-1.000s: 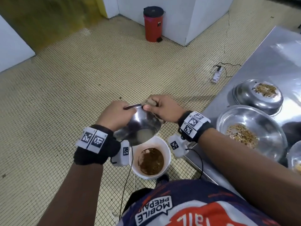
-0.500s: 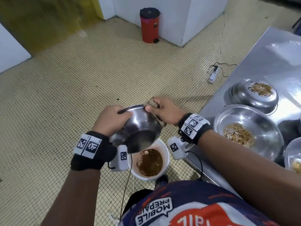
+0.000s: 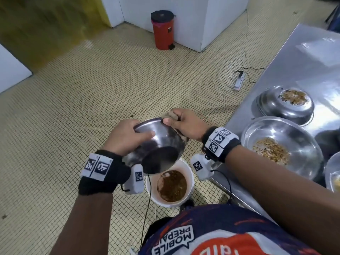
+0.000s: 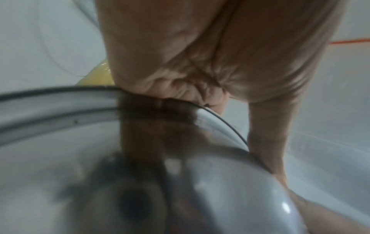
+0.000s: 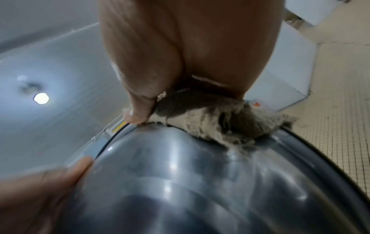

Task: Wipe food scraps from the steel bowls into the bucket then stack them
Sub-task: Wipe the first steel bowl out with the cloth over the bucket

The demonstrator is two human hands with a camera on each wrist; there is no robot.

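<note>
Since half a second ago: held steel bowl (image 3: 158,144) tipped a little further over, outer base turned more toward the camera; both hands nearly as before.

Held steel bowl: tilted above white bucket (image 3: 170,183), mouth facing away. Inside not visible from the head view.
White bucket: on tiled floor, near left of steel counter (image 3: 301,67); brown food slurry inside.
Large bowl (image 3: 281,144): upright on counter, right; tan scraps across its bottom.
Upturned bowl (image 3: 286,103): farther along counter; scraps lying on its raised base.
Third bowl (image 3: 334,172): cut off at right edge; contents unclear.
Red bin (image 3: 162,29): far, black lid closed.

Left hand (image 3: 127,137): clamped on bowl's left rim, thumb across outer wall.
Right hand (image 3: 184,124): closed round frayed cloth (image 5: 220,121), pressed at far rim.

Right wrist view only: cloth draped over rim, thumb (image 5: 138,109) touching the edge.
Left wrist view only: blurred bowl wall (image 4: 230,182) under the palm.
</note>
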